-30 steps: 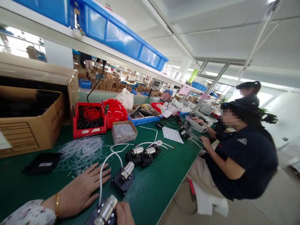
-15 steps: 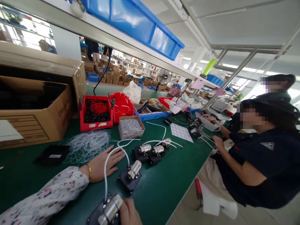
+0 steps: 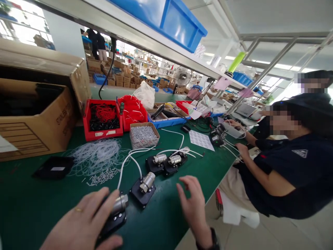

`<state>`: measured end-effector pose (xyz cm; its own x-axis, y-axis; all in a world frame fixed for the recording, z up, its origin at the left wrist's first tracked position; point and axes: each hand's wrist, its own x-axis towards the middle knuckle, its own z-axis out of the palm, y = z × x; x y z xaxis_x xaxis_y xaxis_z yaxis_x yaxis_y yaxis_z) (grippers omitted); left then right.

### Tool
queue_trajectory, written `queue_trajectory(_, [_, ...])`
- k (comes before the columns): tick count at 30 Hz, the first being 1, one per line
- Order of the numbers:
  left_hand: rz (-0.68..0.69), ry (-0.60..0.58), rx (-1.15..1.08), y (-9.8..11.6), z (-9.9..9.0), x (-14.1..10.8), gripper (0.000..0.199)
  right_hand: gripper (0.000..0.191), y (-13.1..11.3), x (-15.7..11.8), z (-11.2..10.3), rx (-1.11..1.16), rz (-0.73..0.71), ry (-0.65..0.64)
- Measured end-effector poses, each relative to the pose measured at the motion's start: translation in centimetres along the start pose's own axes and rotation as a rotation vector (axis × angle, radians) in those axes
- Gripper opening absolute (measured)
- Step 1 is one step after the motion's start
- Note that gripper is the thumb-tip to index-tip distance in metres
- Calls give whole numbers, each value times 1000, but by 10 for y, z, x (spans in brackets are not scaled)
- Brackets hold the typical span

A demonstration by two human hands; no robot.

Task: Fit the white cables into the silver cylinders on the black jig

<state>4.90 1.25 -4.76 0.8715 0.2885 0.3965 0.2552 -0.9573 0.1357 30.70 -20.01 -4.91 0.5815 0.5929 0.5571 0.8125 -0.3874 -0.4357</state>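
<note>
Left hand (image 3: 83, 222), lower left of frame, wraps over the nearest black-based metal fitting (image 3: 117, 210); fingers curled over its top, thumb beneath the base, so it is holding it on the green worktop (image 3: 166, 215). A white tube (image 3: 125, 166) runs up from this fitting toward frame centre.

Right hand (image 3: 194, 205), lower centre, open with fingers spread, hovering above the worktop edge, holding nothing.

Second fitting (image 3: 144, 185) lies between the two hands, just beside the held one. Two more fittings (image 3: 166, 161) sit side by side further up, at centre.

Loose white tubing pile (image 3: 96, 156) left of centre. Small cardboard box of screws (image 3: 144, 134) above it, red bin (image 3: 102, 119) to its left.

Another person in a dark shirt (image 3: 288, 173) sits at right, hands on the worktop.
</note>
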Motion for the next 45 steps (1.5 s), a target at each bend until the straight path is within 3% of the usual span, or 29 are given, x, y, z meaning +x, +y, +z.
queue_trajectory(1, [71, 18, 61, 17, 0, 5, 72, 26, 22, 14, -6, -106, 1, 9])
queue_trajectory(3, [96, -67, 159, 43, 2, 25, 69, 49, 58, 42, -10, -239, -81, -41])
queue_trajectory(5, [51, -214, 216, 54, 4, 49, 44, 64, 82, 68, -12, -307, -211, -170])
queue_trajectory(7, [31, -308, 233, 54, 5, 67, 32, 70, 95, 89, -13, -336, -321, -295])
queue_trajectory(11, [10, -316, 244, 53, 7, 77, 39, 77, 103, 123, -13, -352, -482, -410])
queue_trajectory(18, [-188, -329, 198, 101, 13, 90, 72, 63, 92, 149, 1, -376, -631, -580])
queue_trajectory(21, [-252, -348, 215, 108, 14, 106, 45, 60, 87, 146, 3, -409, -674, -608])
queue_trajectory(23, [-256, -357, 209, 104, 15, 114, 30, 60, 83, 142, 3, -408, -678, -596])
queue_trajectory(28, [-165, -354, 174, 73, 13, 118, 25, 48, 81, 136, 5, -334, -656, -588])
queue_trajectory(36, [-15, -296, 152, 10, 2, 122, 16, 40, 101, 163, 15, -278, -591, -618])
queue_trajectory(40, [62, -274, 133, 5, 8, 131, 19, 49, 79, 174, 26, -195, -622, -697])
queue_trajectory(45, [54, -275, 156, 5, 10, 134, 19, 58, 59, 177, 37, -134, -677, -745])
